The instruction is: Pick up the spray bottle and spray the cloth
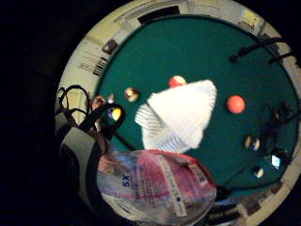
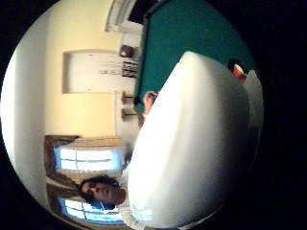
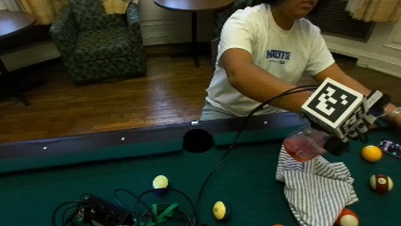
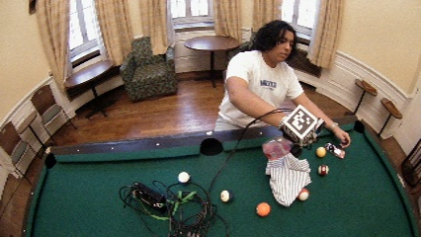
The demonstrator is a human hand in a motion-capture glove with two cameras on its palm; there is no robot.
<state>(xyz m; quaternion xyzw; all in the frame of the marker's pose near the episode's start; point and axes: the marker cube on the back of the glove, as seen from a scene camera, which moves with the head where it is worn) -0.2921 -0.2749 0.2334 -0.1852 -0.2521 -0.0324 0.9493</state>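
Hand (image 3: 354, 126) around bottle (image 3: 305, 145), above cloth (image 3: 319, 187)

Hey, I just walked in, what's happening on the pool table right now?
A person at the pool table holds a clear spray bottle with pinkish liquid in their gloved right hand, lifted off the felt just above a crumpled striped cloth. Billiard balls lie around the cloth, including a yellow one beside the hand. The bare hand rests on the felt near the rail. No spray is visible.

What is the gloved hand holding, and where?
The gloved right hand holds the spray bottle above the striped cloth; the exact spot is hidden.
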